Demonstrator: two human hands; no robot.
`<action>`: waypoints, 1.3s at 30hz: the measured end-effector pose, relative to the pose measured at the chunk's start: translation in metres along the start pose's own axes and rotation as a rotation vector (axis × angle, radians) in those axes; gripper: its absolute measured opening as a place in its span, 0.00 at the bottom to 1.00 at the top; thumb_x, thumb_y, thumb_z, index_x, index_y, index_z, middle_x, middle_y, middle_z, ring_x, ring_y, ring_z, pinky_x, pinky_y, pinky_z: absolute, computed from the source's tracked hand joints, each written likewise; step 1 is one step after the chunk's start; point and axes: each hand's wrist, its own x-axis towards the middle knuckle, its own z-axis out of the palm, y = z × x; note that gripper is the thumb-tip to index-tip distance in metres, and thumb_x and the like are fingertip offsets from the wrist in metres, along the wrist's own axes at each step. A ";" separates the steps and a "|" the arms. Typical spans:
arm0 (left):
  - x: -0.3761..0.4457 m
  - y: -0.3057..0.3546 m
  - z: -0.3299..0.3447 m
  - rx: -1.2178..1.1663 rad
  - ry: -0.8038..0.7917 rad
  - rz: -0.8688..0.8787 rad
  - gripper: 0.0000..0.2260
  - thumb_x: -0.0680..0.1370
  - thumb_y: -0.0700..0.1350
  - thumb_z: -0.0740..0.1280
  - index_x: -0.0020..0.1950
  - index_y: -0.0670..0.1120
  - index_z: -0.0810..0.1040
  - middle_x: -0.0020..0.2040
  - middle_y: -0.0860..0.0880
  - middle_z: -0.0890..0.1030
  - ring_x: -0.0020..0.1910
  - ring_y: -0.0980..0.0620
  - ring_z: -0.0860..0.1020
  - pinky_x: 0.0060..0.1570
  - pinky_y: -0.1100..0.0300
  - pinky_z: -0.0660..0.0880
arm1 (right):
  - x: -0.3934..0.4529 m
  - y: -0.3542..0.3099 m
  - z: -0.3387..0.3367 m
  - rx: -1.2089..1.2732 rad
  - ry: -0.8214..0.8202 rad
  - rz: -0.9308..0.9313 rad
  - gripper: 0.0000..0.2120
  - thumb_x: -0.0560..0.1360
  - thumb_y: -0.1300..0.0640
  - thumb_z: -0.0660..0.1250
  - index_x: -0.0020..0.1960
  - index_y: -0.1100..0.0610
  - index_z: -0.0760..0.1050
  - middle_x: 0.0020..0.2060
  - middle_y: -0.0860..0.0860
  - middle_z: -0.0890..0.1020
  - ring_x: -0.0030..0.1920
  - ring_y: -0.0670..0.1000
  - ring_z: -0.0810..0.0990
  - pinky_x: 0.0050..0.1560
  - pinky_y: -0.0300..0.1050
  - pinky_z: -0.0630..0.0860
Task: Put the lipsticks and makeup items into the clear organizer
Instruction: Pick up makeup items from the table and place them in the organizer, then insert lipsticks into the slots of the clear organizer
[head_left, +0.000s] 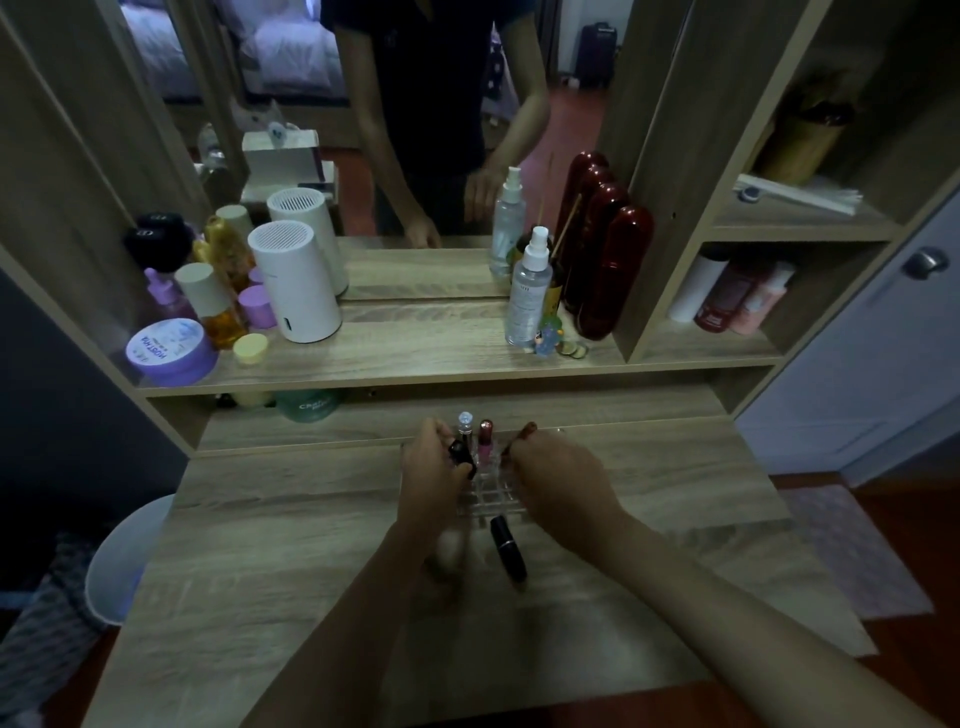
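A clear gridded organizer (491, 496) stands on the wooden dressing table, between my two hands. Two tubes stand upright in its back row: one with a clear jewelled cap (465, 423) and a pink one with a metallic red cap (485, 441). My left hand (434, 467) grips a black lipstick (462, 457) over the organizer's left side. My right hand (556, 478) pinches a dark red-tipped makeup item (525, 432) over the right side. A black lipstick (508, 555) lies flat on the table just in front of the organizer.
A raised shelf (415, 353) behind holds a purple jar (169, 352), bottles, a white cylinder device (293, 280), a spray bottle (530, 291) and dark red cases (608, 270) before a mirror. Side cubbies on the right hold more bottles. A white stool (124, 561) sits at left.
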 end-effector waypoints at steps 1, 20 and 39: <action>0.000 0.000 0.000 0.013 -0.003 0.019 0.19 0.67 0.32 0.73 0.44 0.50 0.67 0.39 0.54 0.75 0.42 0.51 0.77 0.35 0.64 0.73 | -0.006 0.002 0.009 0.019 -0.068 0.025 0.07 0.78 0.60 0.61 0.50 0.58 0.78 0.46 0.55 0.83 0.44 0.53 0.81 0.44 0.46 0.79; -0.007 -0.003 0.011 0.111 -0.020 0.075 0.11 0.70 0.32 0.70 0.49 0.42 0.74 0.38 0.54 0.74 0.39 0.55 0.76 0.41 0.70 0.73 | -0.046 -0.001 0.089 0.303 -0.350 0.330 0.13 0.78 0.55 0.61 0.61 0.57 0.69 0.55 0.55 0.80 0.54 0.56 0.80 0.51 0.49 0.77; -0.010 -0.007 0.012 0.168 0.086 0.111 0.09 0.68 0.35 0.70 0.46 0.45 0.80 0.41 0.48 0.82 0.44 0.56 0.70 0.61 0.49 0.71 | 0.040 0.002 0.035 0.140 -0.185 0.216 0.11 0.77 0.62 0.60 0.57 0.57 0.78 0.54 0.55 0.78 0.54 0.56 0.79 0.55 0.52 0.75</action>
